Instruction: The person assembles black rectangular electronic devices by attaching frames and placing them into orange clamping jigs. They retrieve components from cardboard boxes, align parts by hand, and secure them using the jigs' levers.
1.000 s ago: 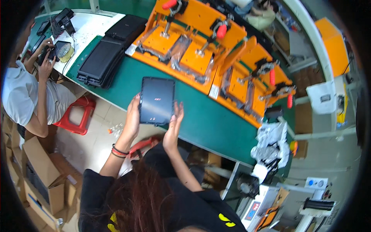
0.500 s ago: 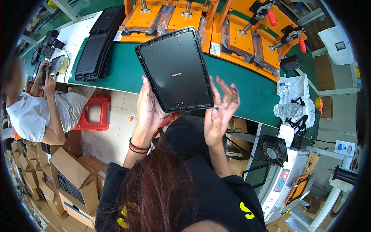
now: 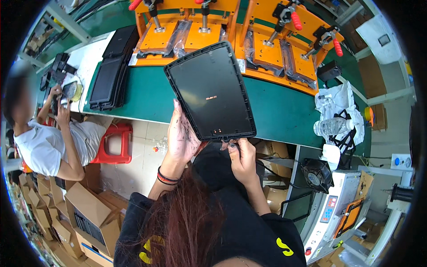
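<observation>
Mid-frame, the left hand grasps a tilted black rectangular plastic panel by its left edge; the right hand bunches its fingers at the bottom edge, grip unclear. Looks like edge work; next move calls for steady support.

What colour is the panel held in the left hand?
The panel is black, with a few small lighter marks; it shows best in the head view.

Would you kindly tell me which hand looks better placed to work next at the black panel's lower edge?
The right hand, I'd judge: its fingertips are close to the lower edge of the black panel, while the left hand supports the panel's left side.
</observation>
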Action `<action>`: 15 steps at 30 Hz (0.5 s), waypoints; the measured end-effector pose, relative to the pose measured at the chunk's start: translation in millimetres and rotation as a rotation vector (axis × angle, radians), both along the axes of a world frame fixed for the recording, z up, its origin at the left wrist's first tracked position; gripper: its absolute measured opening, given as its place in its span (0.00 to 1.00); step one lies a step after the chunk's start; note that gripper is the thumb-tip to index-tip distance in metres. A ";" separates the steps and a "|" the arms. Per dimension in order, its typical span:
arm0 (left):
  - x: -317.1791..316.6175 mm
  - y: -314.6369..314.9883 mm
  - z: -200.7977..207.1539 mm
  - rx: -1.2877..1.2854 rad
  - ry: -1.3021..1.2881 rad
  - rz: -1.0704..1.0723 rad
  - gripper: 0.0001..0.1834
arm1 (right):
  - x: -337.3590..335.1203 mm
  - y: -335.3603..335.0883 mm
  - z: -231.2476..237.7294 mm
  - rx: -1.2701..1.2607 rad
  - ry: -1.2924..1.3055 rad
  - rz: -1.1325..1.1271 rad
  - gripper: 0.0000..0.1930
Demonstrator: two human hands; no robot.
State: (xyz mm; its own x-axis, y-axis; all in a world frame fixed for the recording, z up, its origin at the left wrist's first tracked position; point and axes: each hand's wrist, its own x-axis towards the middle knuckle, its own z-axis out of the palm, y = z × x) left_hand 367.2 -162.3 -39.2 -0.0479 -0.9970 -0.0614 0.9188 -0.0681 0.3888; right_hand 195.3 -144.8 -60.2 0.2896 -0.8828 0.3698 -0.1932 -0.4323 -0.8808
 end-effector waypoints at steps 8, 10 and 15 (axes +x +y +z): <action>-34.3 -15.1 4.1 0.128 -0.172 -0.089 0.30 | -12.9 4.2 -7.0 0.167 -0.173 -0.201 0.10; -48.5 -25.8 -11.6 0.152 -0.221 -0.110 0.30 | -17.5 3.4 -12.3 0.288 -0.389 -0.249 0.07; -68.4 -56.2 -50.1 0.083 -0.157 -0.411 0.30 | -39.1 -3.7 -42.8 0.527 -0.613 -0.416 0.08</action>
